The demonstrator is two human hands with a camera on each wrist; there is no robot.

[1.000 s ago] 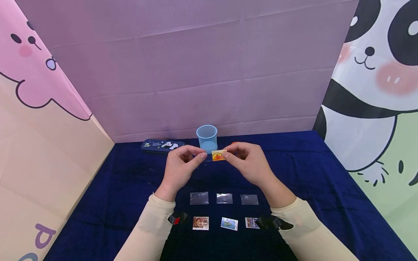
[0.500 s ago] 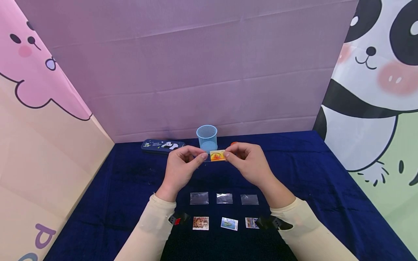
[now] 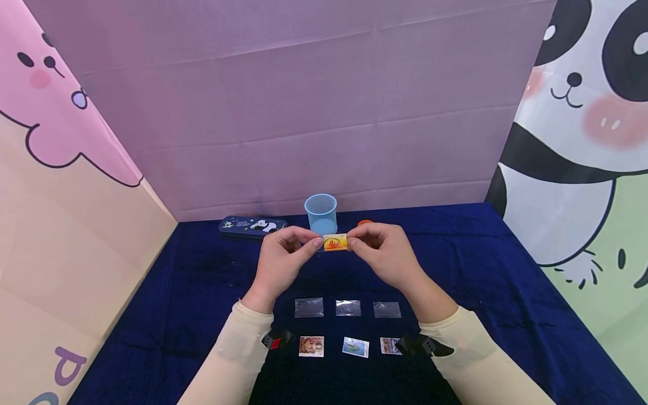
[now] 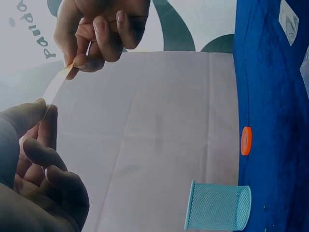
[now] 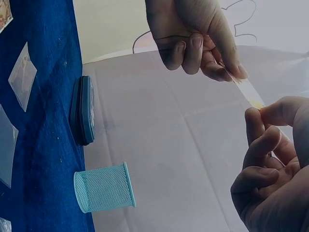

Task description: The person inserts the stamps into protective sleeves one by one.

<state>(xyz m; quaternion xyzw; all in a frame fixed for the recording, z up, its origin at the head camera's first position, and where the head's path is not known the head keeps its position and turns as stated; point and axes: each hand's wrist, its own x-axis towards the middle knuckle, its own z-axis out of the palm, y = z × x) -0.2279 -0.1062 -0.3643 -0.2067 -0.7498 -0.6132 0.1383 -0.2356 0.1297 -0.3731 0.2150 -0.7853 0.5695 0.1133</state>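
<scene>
A small yellow stamp (image 3: 335, 242) with a red-orange design is held up between both hands, above the table. My left hand (image 3: 284, 261) pinches a thin clear plastic sleeve at the stamp's left side; its outline is hard to make out. With thumb and forefinger, my right hand (image 3: 385, 253) pinches the stamp's right edge. Seen edge-on, the stamp and sleeve form a pale strip (image 4: 58, 86) in the left wrist view. Below the hands lie three clear sleeves (image 3: 348, 308) in a row. Nearer still are three more stamps (image 3: 356, 347), the right one partly covered by the wrist camera.
A light blue mesh pen cup (image 3: 321, 209) stands at the back, just behind the hands. To its left lies a dark blue pencil case (image 3: 252, 225) with a panda print. An orange round object (image 4: 246, 140) sits right of the cup. Dark blue cloth (image 3: 202, 315) covers the table.
The yellow stamp has shifted slightly left, closing the gap to my left fingertips. More of it shows from under my right thumb. Both hands stay nearly in place.
</scene>
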